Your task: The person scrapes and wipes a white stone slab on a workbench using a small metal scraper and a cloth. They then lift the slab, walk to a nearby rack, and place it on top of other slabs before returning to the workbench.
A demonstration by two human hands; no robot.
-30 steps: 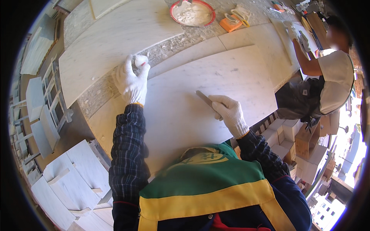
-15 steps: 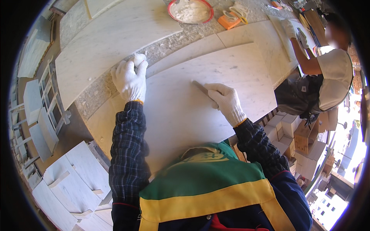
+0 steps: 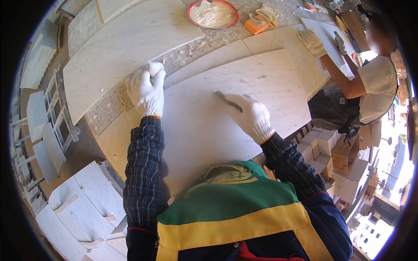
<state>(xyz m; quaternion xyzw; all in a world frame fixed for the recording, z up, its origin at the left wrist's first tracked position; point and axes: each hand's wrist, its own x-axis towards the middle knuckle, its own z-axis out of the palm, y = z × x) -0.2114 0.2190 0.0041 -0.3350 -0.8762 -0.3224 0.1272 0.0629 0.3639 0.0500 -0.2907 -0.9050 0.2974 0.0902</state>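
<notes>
White knit covers the person's 2 hands, and compared with 0.5 s ago the right hand has rolled over, its back turned more upward above a thin grey tool, while the co-worker's nearer gloved hand has shifted toward the person. The right fingers are curled around that tool, which juts out to their left over a pale marble slab; whether its tip touches the stone is hard to tell. The left hand, at the slab's left end, grips a small white lump between thumb and fingers. Beyond the slab, a red-rimmed bowl holds white paste, and just right of it lies an orange block.
</notes>
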